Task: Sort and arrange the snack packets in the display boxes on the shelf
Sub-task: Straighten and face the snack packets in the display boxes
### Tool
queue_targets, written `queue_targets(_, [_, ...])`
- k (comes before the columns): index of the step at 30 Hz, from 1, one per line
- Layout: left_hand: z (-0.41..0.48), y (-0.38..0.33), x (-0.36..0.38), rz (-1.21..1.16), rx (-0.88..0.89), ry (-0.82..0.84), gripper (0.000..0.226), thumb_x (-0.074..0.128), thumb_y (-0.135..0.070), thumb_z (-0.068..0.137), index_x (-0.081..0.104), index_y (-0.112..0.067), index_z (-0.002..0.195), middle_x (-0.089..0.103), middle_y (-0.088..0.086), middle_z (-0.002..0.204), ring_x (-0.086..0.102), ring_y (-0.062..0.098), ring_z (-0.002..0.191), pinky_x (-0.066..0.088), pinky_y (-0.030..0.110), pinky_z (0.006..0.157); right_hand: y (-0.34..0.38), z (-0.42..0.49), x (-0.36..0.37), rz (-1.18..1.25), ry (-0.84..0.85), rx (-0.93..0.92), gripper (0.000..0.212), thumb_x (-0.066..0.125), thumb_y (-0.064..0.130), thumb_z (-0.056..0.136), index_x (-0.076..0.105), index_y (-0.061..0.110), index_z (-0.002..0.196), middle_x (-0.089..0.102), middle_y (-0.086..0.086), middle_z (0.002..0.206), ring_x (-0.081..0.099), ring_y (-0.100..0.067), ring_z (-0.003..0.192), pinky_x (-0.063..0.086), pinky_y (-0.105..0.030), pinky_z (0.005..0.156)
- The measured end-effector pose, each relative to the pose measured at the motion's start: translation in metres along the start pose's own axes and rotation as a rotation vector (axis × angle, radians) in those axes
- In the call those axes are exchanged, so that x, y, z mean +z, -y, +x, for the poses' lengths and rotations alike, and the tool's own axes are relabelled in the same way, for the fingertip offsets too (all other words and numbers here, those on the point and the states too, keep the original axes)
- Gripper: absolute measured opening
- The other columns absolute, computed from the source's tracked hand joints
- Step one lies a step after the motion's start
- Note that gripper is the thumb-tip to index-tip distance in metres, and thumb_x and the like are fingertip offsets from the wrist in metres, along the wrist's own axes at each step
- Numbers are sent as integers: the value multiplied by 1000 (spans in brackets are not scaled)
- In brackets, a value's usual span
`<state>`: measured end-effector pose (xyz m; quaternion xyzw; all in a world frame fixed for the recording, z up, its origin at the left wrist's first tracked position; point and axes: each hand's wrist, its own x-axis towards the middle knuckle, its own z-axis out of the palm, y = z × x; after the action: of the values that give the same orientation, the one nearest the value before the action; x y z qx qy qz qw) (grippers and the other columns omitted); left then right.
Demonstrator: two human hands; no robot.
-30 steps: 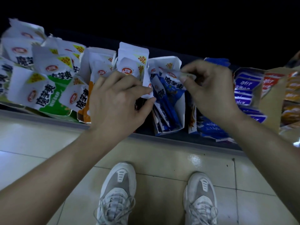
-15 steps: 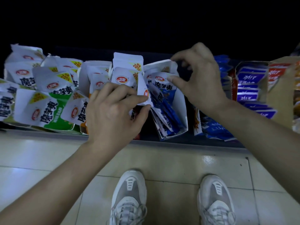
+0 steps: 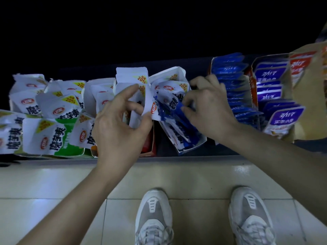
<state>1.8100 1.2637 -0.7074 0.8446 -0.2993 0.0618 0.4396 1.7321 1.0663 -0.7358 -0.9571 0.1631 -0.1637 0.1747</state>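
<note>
Left hand (image 3: 120, 128) and right hand (image 3: 210, 110) pinch, fingers (image 3: 128, 93) curled.

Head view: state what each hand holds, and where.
Left hand pinches white packets at their side edge; right hand pinches a blue packet at its top.

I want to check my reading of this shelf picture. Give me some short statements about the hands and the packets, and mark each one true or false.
1. The left hand grips white packets. True.
2. The right hand rests on the floor tiles. False: it holds blue-and-white packets in their white box.
3. The purple packets stand to the right of the dark blue packets. True.
4. The person is barefoot. False: pale sneakers are on both feet.
</note>
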Motion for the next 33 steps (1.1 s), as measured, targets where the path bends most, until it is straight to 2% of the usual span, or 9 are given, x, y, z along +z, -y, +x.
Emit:
queue_targets(3, [2, -3, 0, 46, 27, 34, 32, 66, -23, 86, 72, -25, 117, 61, -19, 82, 53, 12, 92, 49, 36, 82, -1, -2, -12, 313, -89, 104, 5, 76, 10, 85, 72, 11, 82, 54, 0, 97, 52, -14, 91, 46, -22, 81])
queue_targets(5, [3, -4, 1, 17, 18, 47, 32, 65, -22, 87, 74, -22, 117, 59, -17, 82, 52, 14, 91, 47, 34, 83, -1, 0, -22, 434, -109, 182, 3, 74, 12, 88, 72, 12, 86, 56, -2, 92, 51, -4, 74, 46, -11, 75])
queue_targets(10, [6, -5, -1, -179, -10, 57, 32, 67, -17, 93, 68, -25, 124, 63, 0, 89, 59, 26, 87, 51, 49, 79, -3, 4, -27, 657, -237, 220, 5, 74, 12, 88, 73, 17, 91, 65, 8, 74, 56, 1, 62, 47, -9, 64])
queue_targets(13, [7, -9, -2, -237, 13, 114, 47, 66, -8, 96, 58, -22, 139, 57, -5, 88, 56, 18, 83, 47, 28, 74, 3, 8, -19, 695, -256, 199, 8, 73, 12, 89, 75, 11, 96, 67, 11, 73, 65, -7, 64, 52, -13, 63])
queue_targets(16, [11, -7, -4, -133, 94, 161, 40, 62, -9, 96, 64, -27, 133, 49, -13, 84, 50, 13, 83, 40, 27, 78, 5, 14, -12, 752, -209, 186, 9, 71, 8, 90, 75, 5, 98, 70, 2, 74, 70, -10, 66, 58, -21, 63])
queue_targets(20, [17, -8, -10, 10, 103, 215, 46, 60, -9, 84, 69, -24, 127, 56, -11, 87, 50, 8, 93, 42, 23, 84, 1, 24, -11, 604, -155, 145, 6, 73, 10, 89, 75, 4, 87, 71, -3, 71, 69, -7, 62, 55, -16, 59])
queue_targets(25, [34, -6, -13, 161, 219, 272, 31, 71, -29, 85, 75, -23, 116, 68, -9, 97, 61, 21, 95, 49, 42, 87, 0, 24, -13, 579, -116, 112, 9, 73, 11, 89, 75, 4, 95, 72, -5, 73, 67, -9, 63, 51, -10, 59])
queue_targets(31, [58, -13, -8, 439, 421, 392, 60, 64, -36, 76, 63, -33, 136, 59, -4, 126, 49, 28, 109, 36, 38, 83, -1, 22, -19, 692, -36, 204, 8, 74, 11, 88, 73, 5, 94, 70, -4, 75, 67, -10, 57, 49, -12, 55])
queue_targets(33, [64, -11, -6, 488, 486, 439, 54, 58, -42, 78, 65, -36, 131, 57, -7, 133, 47, 30, 114, 30, 37, 83, 0, 18, -24, 738, -22, 240, 5, 74, 9, 88, 71, 7, 91, 69, -3, 73, 68, -12, 57, 51, -15, 54])
